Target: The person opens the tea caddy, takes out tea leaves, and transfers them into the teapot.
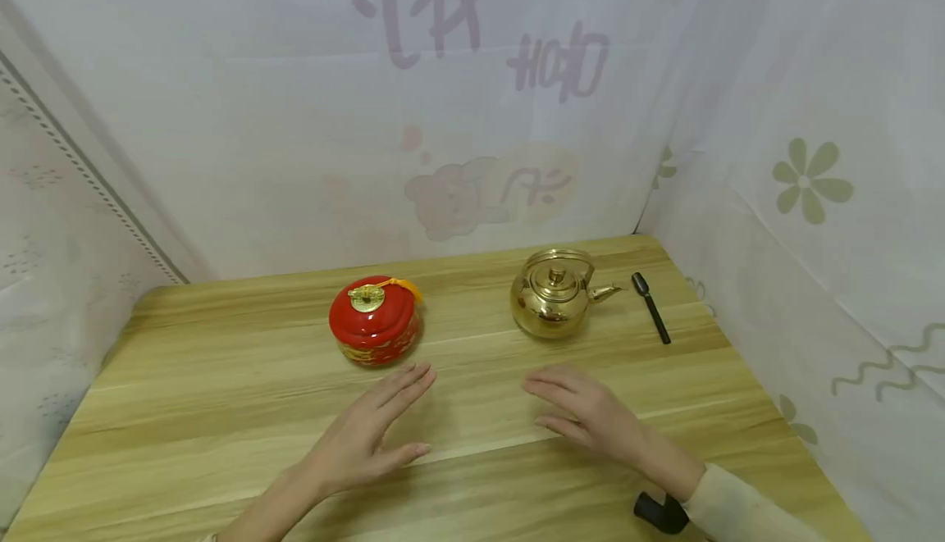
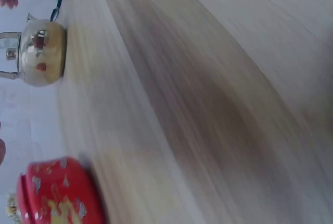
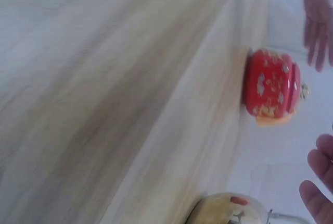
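The right wrist view's bottom edge crops the kettle (image 3: 221,211), the left's the jar (image 2: 65,195).

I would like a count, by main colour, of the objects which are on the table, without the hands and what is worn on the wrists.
Red: 1, the lidded jar
Gold: 1, the kettle
Black: 1, the spoon-like utensil
Total: 3

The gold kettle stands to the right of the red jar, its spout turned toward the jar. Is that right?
Wrong on one count: in the head view, the spout points away from the red jar. The gold kettle does stand to the jar's right.
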`<action>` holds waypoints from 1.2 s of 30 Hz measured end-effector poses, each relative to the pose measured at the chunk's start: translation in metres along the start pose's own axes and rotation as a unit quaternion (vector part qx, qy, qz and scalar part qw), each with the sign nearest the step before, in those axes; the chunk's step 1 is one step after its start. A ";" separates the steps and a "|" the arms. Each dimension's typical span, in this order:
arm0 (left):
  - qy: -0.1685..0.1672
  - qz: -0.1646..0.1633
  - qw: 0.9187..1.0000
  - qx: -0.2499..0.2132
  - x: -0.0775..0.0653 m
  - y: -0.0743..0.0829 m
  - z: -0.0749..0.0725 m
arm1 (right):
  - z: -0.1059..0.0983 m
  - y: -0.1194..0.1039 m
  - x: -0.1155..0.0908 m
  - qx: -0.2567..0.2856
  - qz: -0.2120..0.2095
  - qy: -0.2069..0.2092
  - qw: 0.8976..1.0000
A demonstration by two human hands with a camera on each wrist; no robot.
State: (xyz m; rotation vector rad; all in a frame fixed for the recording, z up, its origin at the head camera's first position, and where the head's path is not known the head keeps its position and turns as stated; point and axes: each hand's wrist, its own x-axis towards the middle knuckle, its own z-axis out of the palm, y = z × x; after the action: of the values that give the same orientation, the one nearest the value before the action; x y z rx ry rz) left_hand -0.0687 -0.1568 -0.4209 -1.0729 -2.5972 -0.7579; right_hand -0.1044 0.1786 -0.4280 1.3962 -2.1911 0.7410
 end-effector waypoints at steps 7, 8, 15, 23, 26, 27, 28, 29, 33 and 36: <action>0.079 -0.108 0.984 -0.118 0.026 -0.001 0.030 | 0.002 0.017 0.006 0.043 0.150 0.105 0.982; 0.082 -0.122 0.980 -0.136 0.031 -0.001 0.034 | 0.003 0.020 0.007 0.047 0.174 0.119 0.976; 0.087 -0.220 0.930 -0.282 0.067 -0.002 0.061 | 0.007 0.043 0.020 0.111 0.381 0.193 0.897; 0.108 -0.254 0.908 -0.316 0.109 -0.007 0.085 | -0.001 0.051 0.050 0.126 0.448 0.255 0.848; 0.105 -0.265 0.902 -0.325 0.123 -0.009 0.090 | -0.002 0.052 0.059 0.123 0.458 0.270 0.838; 0.103 -0.268 0.901 -0.327 0.128 -0.010 0.092 | -0.001 0.054 0.061 0.124 0.461 0.274 0.835; 0.101 -0.269 0.900 -0.329 0.132 -0.011 0.094 | 0.001 0.056 0.062 0.122 0.464 0.276 0.833; 0.098 -0.272 0.900 -0.328 0.136 -0.012 0.096 | 0.005 0.062 0.060 0.123 0.468 0.279 0.830; 0.092 -0.273 0.901 -0.325 0.150 -0.018 0.104 | 0.021 0.084 0.051 0.121 0.480 0.284 0.821; 0.088 -0.278 0.902 -0.319 0.159 -0.021 0.110 | 0.027 0.092 0.049 0.096 0.487 0.281 0.821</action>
State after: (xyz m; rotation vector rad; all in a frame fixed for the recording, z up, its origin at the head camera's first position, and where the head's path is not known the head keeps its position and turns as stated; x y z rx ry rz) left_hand -0.1970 -0.0156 -0.4585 -0.3090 -2.5506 -1.8320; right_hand -0.2095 0.1597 -0.4377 -0.0700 -2.2331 1.5025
